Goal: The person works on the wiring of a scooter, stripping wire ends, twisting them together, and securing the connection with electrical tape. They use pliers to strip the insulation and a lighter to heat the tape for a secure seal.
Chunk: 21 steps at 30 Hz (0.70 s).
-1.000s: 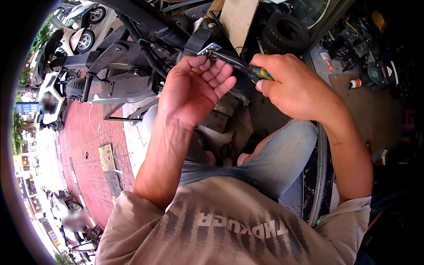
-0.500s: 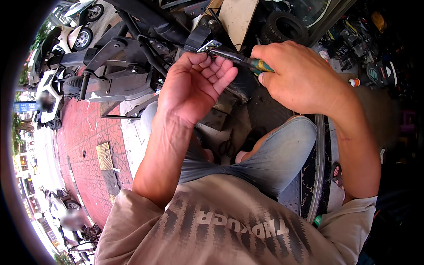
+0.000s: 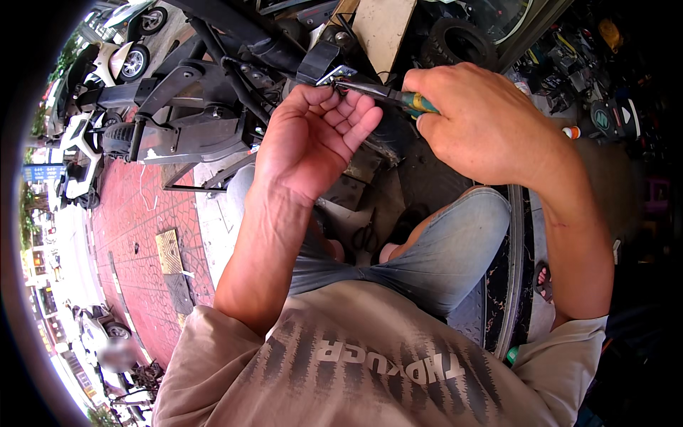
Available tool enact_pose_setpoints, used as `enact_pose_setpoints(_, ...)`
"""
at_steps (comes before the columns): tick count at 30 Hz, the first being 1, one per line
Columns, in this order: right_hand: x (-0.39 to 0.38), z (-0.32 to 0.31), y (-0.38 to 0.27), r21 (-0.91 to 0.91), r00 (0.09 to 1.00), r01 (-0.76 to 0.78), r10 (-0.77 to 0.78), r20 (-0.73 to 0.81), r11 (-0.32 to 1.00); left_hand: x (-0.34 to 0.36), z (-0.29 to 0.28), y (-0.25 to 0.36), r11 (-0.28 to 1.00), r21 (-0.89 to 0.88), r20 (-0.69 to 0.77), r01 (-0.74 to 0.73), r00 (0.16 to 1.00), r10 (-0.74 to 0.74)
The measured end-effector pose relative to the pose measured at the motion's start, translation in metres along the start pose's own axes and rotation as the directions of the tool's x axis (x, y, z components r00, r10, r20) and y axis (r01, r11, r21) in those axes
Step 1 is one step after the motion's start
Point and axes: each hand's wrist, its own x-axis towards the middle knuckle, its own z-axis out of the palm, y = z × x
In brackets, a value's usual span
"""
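My right hand (image 3: 484,124) is closed round the green and yellow handles of a pair of pliers (image 3: 373,89). The jaws point left and end at the fingertips of my left hand (image 3: 302,146). Palm up, that hand pinches thumb against forefinger on something small and dark, too little to make out, while its other fingers curl loosely. Right above the pinch sits a black box-shaped part (image 3: 318,62) with a pale, shiny plate (image 3: 337,73) at its lower edge. It adjoins the dark frame of a scooter-like vehicle (image 3: 192,135).
Behind the pliers lie a tyre (image 3: 459,44) and a light board (image 3: 383,32). Scissors (image 3: 366,236) rest on the floor between my feet. Cluttered parts (image 3: 562,67) fill the right side. Red paving (image 3: 139,220) with a wooden block (image 3: 168,251) and parked scooters (image 3: 131,62) are at left.
The pliers and my right hand have shifted very slightly, with the handles a touch further left. My left hand keeps its pinch in nearly the same place.
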Motion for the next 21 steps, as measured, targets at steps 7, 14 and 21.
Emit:
enact_pose_setpoints(7, -0.005, 0.011, 0.004, 0.04, 0.997, 0.007, -0.004, -0.074, 0.999, -0.004, 0.005, -0.001, 1.0, -0.004, 0.004, 0.003, 1.0, -0.003)
enact_pose_setpoints(14, -0.003, 0.005, -0.003, 0.022, 0.999, -0.044, 0.045, -0.013, 0.999, -0.004, 0.003, 0.001, 0.998, 0.064, -0.011, 0.018, 1.0, -0.018)
enact_pose_setpoints(21, -0.005, 0.002, -0.002, 0.009, 0.999, -0.038, 0.038, -0.026, 0.999, -0.004, 0.004, -0.004, 0.996, 0.091, -0.017, -0.008, 1.0, 0.01)
